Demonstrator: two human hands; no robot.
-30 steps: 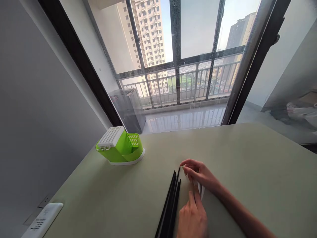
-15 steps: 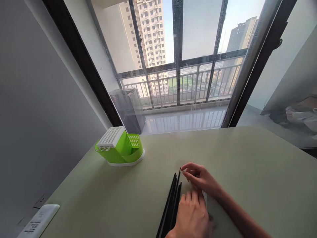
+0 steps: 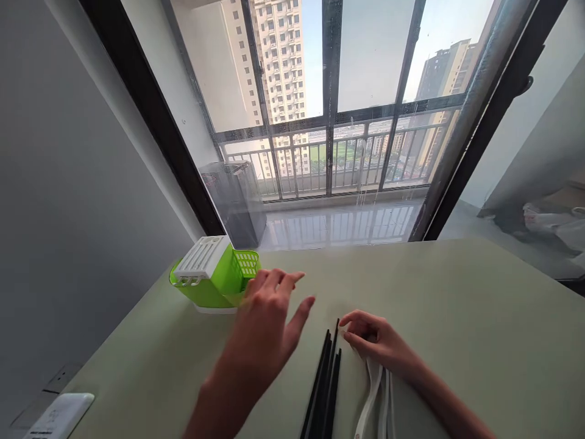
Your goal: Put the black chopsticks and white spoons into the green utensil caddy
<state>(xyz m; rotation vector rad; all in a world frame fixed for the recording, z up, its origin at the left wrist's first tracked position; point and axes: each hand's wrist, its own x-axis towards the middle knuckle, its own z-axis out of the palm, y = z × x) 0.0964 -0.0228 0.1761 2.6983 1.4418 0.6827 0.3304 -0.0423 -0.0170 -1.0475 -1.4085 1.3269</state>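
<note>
My left hand (image 3: 267, 320) is raised above the pale green table (image 3: 457, 317) with its fingers spread, reaching toward the green and white plastic holder (image 3: 211, 275) at the table's far left. It holds nothing. My right hand (image 3: 377, 341) rests on the table with curled fingers beside the far tips of several black chopsticks (image 3: 325, 384), which lie in a bundle pointing away from me. Under its wrist lie white plastic utensils (image 3: 377, 390). Whether its fingers pinch anything is unclear.
A white power strip (image 3: 57, 417) lies at the table's near left corner. Past the table's far edge is a glass sliding door with a dark bin (image 3: 235, 201) and balcony railing. A grey wall runs along the left.
My left hand has lifted off the utensils and moved forward and left toward the green holder, uncovering the white utensils. The right hand has barely moved.
</note>
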